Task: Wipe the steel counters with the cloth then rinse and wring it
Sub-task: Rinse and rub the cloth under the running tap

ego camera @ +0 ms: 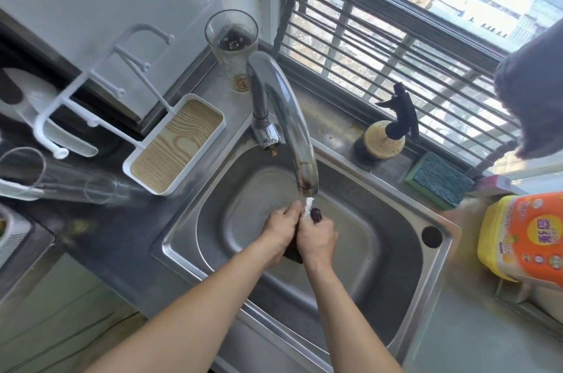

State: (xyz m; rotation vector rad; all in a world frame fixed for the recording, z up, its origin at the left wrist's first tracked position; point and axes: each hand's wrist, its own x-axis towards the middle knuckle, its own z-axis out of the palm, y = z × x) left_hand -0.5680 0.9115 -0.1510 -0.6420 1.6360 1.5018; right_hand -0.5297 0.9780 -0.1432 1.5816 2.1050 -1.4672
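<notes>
the left hand (pixel 281 234) is clenched round the near-left side of the dark cloth (pixel 295 252), and the right hand (pixel 316 237) is clenched round it just beside, the two touching knuckle to knuckle over the middle of the steel sink (pixel 405 199). the cloth is bunched into a short roll whose long axis runs from the person toward the faucet (pixel 292 129): a dark end shows below the palms on the near side, and another dark tip pokes out past the right hand's fingers on the far side, right under the spout where the white stream of water (pixel 309 203) lands. both grips sit on the same roll, neither nearer than the other. both forearms reach in from below, converging, wrists low over the basin. judged from this, rinsing is under way and the wring will turn on twisting the hands opposite ways about that near-to-far axis. to the right, a green sponge (pixel 438 179) lies on the desk rim, well apart.
</notes>
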